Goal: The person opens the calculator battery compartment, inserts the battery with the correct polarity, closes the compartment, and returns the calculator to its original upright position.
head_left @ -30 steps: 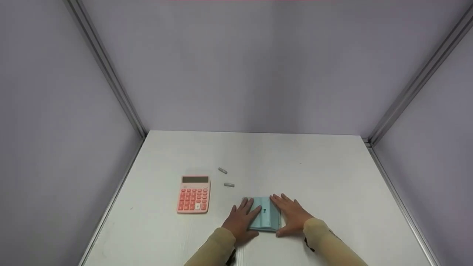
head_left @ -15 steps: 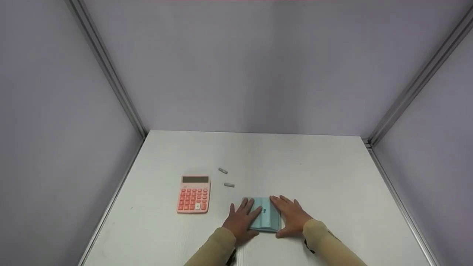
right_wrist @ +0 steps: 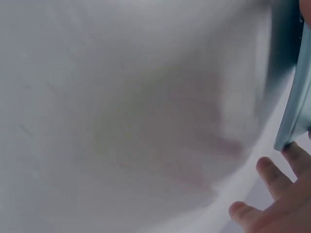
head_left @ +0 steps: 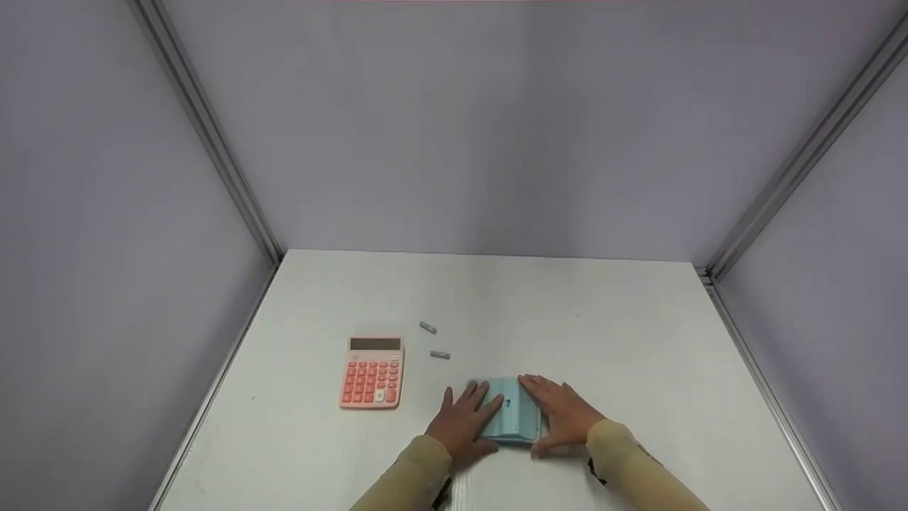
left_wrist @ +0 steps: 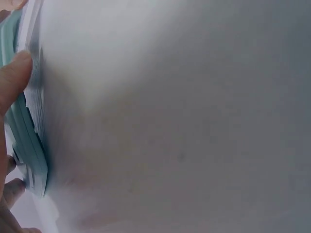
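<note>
A flat light-blue plastic device (head_left: 511, 419) with a raised lengthwise band and a small dark mark lies on the white table. My left hand (head_left: 460, 426) rests over its left part with fingers straight and spread, one fingertip near the mark. In the left wrist view, the thumb (left_wrist: 17, 77) is against the device's edge. The right hand (head_left: 564, 415) lies along the right side, fingertips at the far right corner and thumb beside the near one. In the right wrist view, a fingertip (right_wrist: 291, 148) touches a corner of the device.
A pink calculator (head_left: 372, 372) lies to the left of the hands. Two small grey cylinders that look like batteries, one farther back (head_left: 428, 327) and one closer (head_left: 440, 355), lie between it and the blue device. Grey panels (head_left: 496, 128) enclose the table (head_left: 624, 319).
The fingers of my right hand have drawn slightly closer together at the device's right side. The left hand and the other things have stayed in place.
</note>
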A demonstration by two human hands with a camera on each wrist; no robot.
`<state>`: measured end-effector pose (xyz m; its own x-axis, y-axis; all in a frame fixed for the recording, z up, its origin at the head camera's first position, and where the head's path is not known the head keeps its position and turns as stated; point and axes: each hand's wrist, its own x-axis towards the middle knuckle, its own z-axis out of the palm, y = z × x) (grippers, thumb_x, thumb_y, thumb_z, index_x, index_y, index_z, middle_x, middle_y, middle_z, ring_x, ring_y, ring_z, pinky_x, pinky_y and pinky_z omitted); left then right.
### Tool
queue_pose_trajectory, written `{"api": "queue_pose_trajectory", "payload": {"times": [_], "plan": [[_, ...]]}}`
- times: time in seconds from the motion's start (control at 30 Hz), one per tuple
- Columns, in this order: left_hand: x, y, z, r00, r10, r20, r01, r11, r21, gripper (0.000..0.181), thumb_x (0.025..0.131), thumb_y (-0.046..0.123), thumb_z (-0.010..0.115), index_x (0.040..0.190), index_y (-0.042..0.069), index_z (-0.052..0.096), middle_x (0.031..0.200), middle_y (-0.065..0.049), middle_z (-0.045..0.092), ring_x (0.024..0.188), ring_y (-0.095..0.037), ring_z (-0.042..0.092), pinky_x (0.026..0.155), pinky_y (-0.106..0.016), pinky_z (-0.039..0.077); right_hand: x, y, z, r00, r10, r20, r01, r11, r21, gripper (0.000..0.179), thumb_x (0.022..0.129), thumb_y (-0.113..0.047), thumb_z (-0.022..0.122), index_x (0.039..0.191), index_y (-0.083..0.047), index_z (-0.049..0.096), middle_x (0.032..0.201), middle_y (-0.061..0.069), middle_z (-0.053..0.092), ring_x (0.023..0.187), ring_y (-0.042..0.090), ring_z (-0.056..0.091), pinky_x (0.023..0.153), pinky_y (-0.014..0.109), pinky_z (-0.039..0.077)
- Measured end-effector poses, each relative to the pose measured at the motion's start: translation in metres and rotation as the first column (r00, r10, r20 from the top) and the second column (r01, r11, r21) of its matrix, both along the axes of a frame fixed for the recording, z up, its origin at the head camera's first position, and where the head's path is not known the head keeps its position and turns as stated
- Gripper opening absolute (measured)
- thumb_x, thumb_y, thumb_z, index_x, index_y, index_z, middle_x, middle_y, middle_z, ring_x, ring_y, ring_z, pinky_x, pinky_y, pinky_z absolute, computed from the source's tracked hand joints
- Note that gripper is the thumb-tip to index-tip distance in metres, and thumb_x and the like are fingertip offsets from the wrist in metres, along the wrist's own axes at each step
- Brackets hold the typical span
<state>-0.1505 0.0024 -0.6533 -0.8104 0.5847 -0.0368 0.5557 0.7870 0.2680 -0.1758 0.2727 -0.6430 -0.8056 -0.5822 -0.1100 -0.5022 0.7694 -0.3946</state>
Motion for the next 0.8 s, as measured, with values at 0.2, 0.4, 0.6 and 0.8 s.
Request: {"api": "queue_pose_trajectory", "payload": {"times": [0.2,0.4,0.6,0.8], "plan": [[-0.002,0.000,0.003,0.998,-0.028,-0.057,0.028,1.000,0.000,0.079,0.088,0.055,0.059,0.154,0.030,0.023,0.157,-0.005,0.026,0.143,-0.026,0.025,0.111,-0.060,0.024,0.001,0.000,0.018,1.000,-0.014,0.014,0.014,0.999,-0.043,0.120,0.061,-0.067,0.078,0.155,-0.023,0.017,0.158,0.006,0.022,0.141,0.031,0.027,0.110,0.055,0.030],[-0.002,0.002,0.006,0.991,-0.047,-0.125,0.048,0.999,0.007,0.069,0.095,0.051,0.051,0.154,0.026,0.024,0.155,-0.002,0.031,0.140,-0.023,0.033,0.111,-0.053,0.030,0.002,0.000,0.033,0.998,-0.058,0.024,0.060,0.994,-0.088,0.112,0.064,-0.064,0.079,0.154,-0.024,0.025,0.154,0.009,0.029,0.137,0.034,0.033,0.105,0.056,0.037],[-0.003,0.005,0.007,0.987,-0.049,-0.154,0.054,0.998,0.032,0.061,0.100,0.048,0.042,0.153,0.023,0.026,0.153,-0.001,0.035,0.137,-0.021,0.037,0.110,-0.050,0.033,0.000,0.001,0.040,0.995,-0.097,0.037,0.101,0.986,-0.133,0.107,0.063,-0.064,0.079,0.151,-0.027,0.031,0.148,0.007,0.034,0.130,0.030,0.041,0.101,0.053,0.042],[-0.004,0.008,0.007,0.989,-0.027,-0.148,0.034,0.998,0.047,0.062,0.100,0.044,0.044,0.154,0.021,0.023,0.153,0.001,0.035,0.136,-0.018,0.039,0.109,-0.044,0.036,-0.001,0.001,0.048,0.995,-0.095,0.044,0.102,0.971,-0.216,0.101,0.067,-0.059,0.079,0.150,-0.023,0.034,0.146,0.007,0.036,0.131,0.029,0.041,0.102,0.053,0.041]]}}
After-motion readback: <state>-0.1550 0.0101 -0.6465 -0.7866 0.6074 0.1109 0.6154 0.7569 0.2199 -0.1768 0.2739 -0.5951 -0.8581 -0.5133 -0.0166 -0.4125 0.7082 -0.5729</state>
